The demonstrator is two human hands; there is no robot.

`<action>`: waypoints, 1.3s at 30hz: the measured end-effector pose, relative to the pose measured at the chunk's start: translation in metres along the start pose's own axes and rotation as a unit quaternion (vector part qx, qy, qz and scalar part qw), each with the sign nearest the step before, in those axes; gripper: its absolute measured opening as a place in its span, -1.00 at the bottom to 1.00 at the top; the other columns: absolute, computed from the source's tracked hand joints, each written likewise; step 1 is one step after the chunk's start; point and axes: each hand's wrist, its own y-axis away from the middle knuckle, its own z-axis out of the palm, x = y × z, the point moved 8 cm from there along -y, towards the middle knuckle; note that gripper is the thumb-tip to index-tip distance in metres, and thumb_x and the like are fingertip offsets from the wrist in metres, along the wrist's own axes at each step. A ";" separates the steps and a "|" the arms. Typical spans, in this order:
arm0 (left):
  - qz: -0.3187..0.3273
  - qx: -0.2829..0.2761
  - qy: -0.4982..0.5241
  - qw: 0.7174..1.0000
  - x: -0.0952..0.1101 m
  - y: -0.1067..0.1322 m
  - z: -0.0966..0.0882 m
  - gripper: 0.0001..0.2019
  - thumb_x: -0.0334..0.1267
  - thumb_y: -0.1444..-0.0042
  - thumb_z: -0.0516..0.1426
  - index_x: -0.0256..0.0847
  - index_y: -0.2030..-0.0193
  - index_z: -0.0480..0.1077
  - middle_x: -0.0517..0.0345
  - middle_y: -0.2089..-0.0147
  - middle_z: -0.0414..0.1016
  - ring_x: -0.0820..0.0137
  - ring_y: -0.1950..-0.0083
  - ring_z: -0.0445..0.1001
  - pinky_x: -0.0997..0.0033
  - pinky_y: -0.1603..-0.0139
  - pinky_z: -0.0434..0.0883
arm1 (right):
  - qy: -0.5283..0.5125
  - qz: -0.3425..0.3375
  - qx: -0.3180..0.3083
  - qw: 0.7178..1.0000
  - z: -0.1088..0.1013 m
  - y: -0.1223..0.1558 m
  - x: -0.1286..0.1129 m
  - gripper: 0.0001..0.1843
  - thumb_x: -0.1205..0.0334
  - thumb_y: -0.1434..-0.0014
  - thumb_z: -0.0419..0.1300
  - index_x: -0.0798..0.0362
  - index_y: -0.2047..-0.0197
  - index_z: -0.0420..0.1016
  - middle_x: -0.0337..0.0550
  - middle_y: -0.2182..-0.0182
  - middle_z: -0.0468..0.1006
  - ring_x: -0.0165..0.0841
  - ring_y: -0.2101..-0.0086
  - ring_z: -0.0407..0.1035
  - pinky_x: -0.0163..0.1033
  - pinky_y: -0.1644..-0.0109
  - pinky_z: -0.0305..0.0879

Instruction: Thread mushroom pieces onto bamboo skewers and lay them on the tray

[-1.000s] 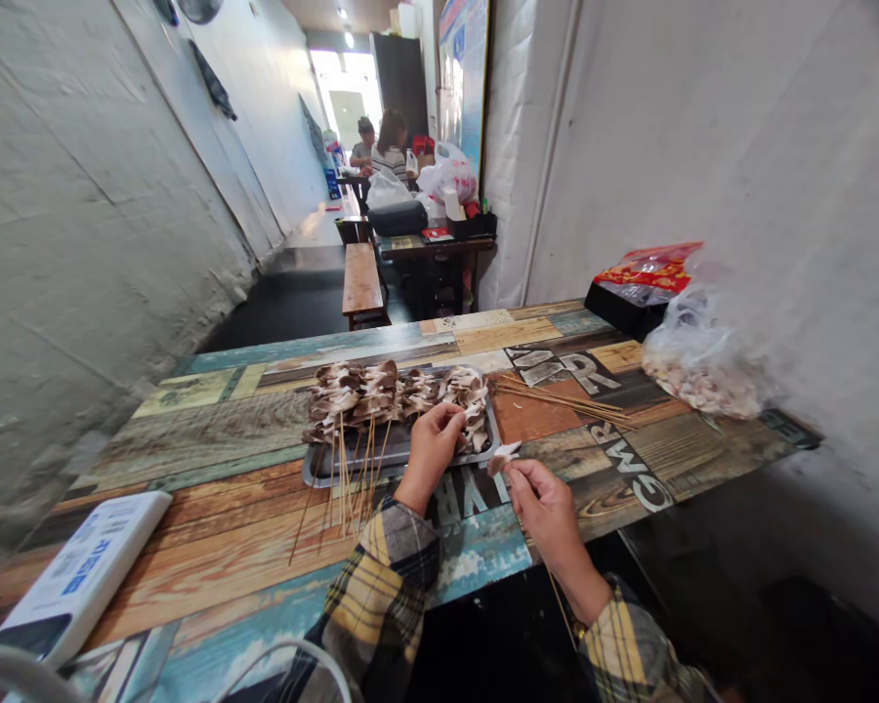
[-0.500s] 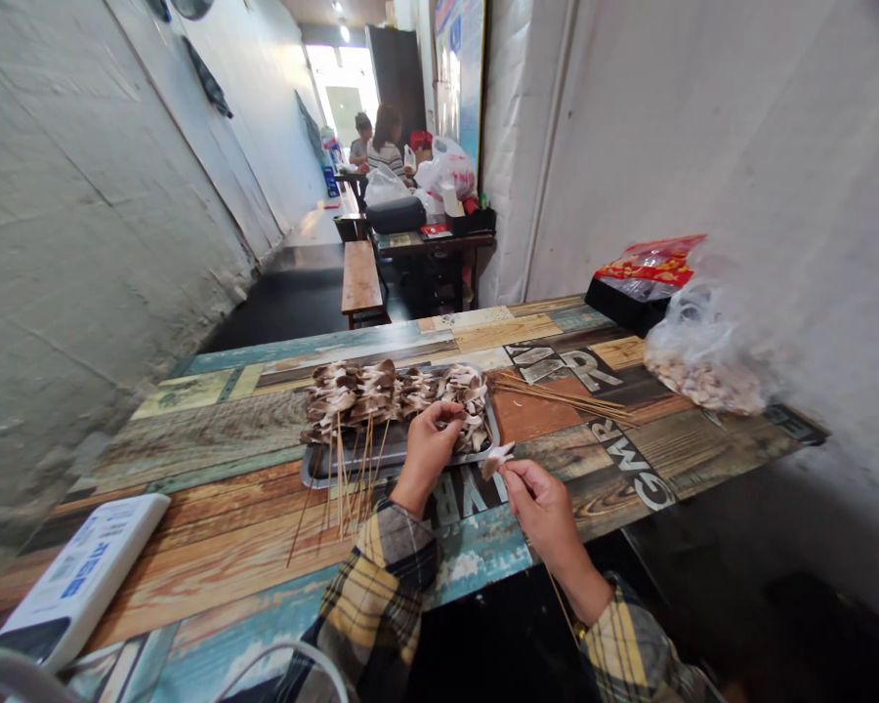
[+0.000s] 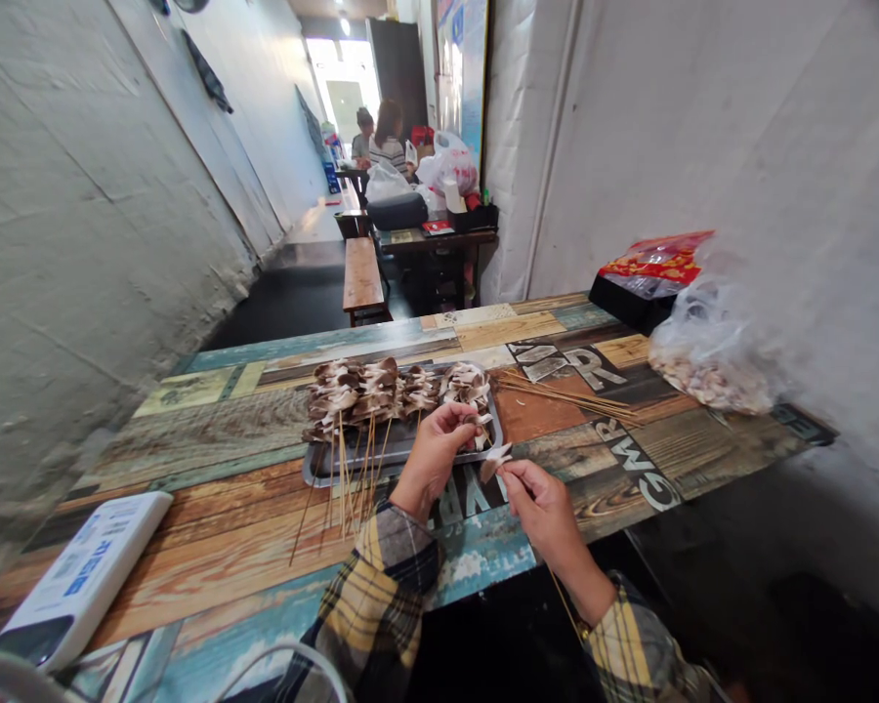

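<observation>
A grey metal tray (image 3: 322,471) holds bamboo skewers (image 3: 346,478) threaded with brown-and-white oyster mushroom pieces (image 3: 373,387), their bare ends sticking out toward me. Over the tray's near right corner, my left hand (image 3: 439,449) is closed in a pinch on a piece of oyster mushroom (image 3: 476,420). My right hand (image 3: 542,508) is closed just right of the tray, gripping a skewer (image 3: 563,600) whose lower end shows beneath the wrist. A mushroom piece (image 3: 495,463) sits at its fingertips, on the skewer's upper end.
Loose bare skewers (image 3: 567,395) lie right of the tray. Beyond them are a plastic bag of pale pieces (image 3: 710,361) and a black box with a red packet (image 3: 655,264). A white box (image 3: 80,576) lies at left. Two people (image 3: 387,142) sit at a farther table.
My left hand has moved slightly right from the loose mushrooms, and a mushroom piece now shows at its fingertips. My right hand stays nearly still.
</observation>
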 end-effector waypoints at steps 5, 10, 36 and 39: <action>-0.014 -0.008 0.022 1.000 0.000 0.001 0.002 -0.81 -0.33 0.17 0.30 -0.30 0.39 0.43 0.22 0.52 0.40 0.57 0.51 0.35 0.62 0.55 0.19 | 0.001 -0.003 -0.002 1.000 0.000 0.000 0.000 -0.70 0.07 -0.27 0.06 0.11 0.28 0.49 -0.35 0.65 0.28 -0.47 0.61 0.20 -0.37 0.49 0.11; -0.014 0.014 0.050 0.999 -0.002 0.000 -0.003 -0.78 -0.30 0.19 0.32 -0.29 0.37 0.44 0.25 0.49 0.40 0.58 0.52 0.36 0.62 0.54 0.19 | 0.004 -0.001 -0.006 1.000 0.000 0.000 0.001 -0.70 0.08 -0.27 0.06 0.12 0.26 0.49 -0.34 0.65 0.30 -0.47 0.61 0.22 -0.36 0.49 0.12; -0.037 -0.007 0.000 0.999 -0.010 0.003 0.002 -0.81 -0.31 0.20 0.32 -0.31 0.44 0.42 0.24 0.58 0.39 0.60 0.58 0.30 0.60 0.55 0.17 | 0.008 0.003 0.007 1.000 -0.004 0.002 -0.007 -0.72 0.09 -0.25 0.08 0.11 0.29 0.50 -0.36 0.66 0.26 -0.48 0.62 0.17 -0.37 0.51 0.10; -0.049 -0.016 -0.005 0.999 -0.013 0.003 0.003 -0.81 -0.31 0.20 0.31 -0.31 0.44 0.43 0.22 0.58 0.40 0.59 0.58 0.30 0.60 0.54 0.18 | 0.007 0.002 0.012 1.000 -0.005 0.002 -0.007 -0.71 0.09 -0.25 0.08 0.12 0.30 0.50 -0.36 0.67 0.26 -0.48 0.62 0.17 -0.37 0.52 0.09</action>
